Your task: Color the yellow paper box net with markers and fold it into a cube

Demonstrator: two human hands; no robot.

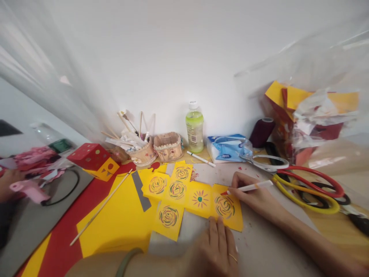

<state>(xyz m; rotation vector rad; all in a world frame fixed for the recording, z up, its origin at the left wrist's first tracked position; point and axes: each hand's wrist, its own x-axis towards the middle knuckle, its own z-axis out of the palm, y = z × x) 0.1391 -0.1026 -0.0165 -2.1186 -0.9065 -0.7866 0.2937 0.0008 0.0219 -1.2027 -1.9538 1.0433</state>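
Light, short strokes seemed best, with the left hand (216, 244) steadying the yellow card (186, 195) clear of the drawn lines; its fingers lay extended at the card's near edge, grasping nothing. The right hand (250, 193) pinched the marker (261, 185), red tip toward nine o'clock, barrel toward three. The card lay at six o'clock from the bottle (195, 130), long axis running roughly ten to four.

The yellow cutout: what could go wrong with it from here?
Smudging: the left hand rests its fingers on the end square of the cutout, close to the swirl, so any wet ink might smear.

A stray mark: the right hand holds a pen with its red tip over that same square; a slip could spoil the pattern.
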